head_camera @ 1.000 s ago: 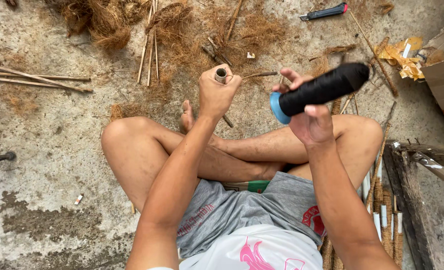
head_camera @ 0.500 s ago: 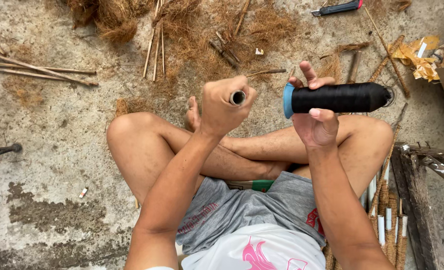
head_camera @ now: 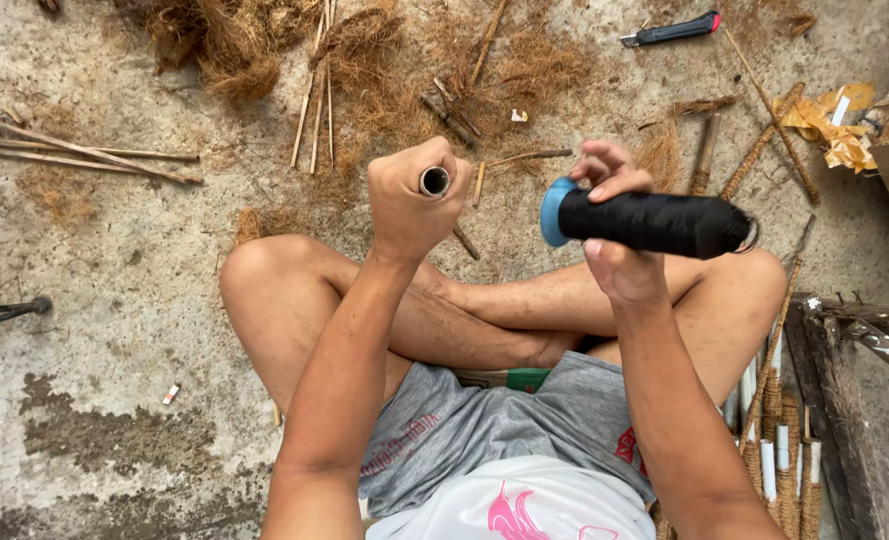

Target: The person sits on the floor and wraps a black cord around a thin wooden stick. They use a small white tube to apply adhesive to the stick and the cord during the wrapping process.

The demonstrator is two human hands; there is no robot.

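I sit cross-legged on a concrete floor. My left hand (head_camera: 411,195) is a closed fist around a short hollow tube (head_camera: 434,181), whose open end points up at the camera. To its right, my right hand (head_camera: 619,250) grips a spool of black thread (head_camera: 654,223) with a blue end cap (head_camera: 554,212). The spool lies level, its cap toward the left fist, a small gap between the two. Both are held above my knees.
Coconut fibre (head_camera: 524,70) and thin sticks (head_camera: 316,110) litter the floor ahead. More sticks (head_camera: 74,155) lie at the left. A utility knife (head_camera: 669,30) lies top right, yellow wrapping (head_camera: 834,120) beyond. Bound stick bundles (head_camera: 779,450) lean at my right hip beside a wooden frame (head_camera: 864,330).
Both hands rose and drew closer to the camera. The spool swung from tilted to level. The left fist turned so the tube's open end faces up.
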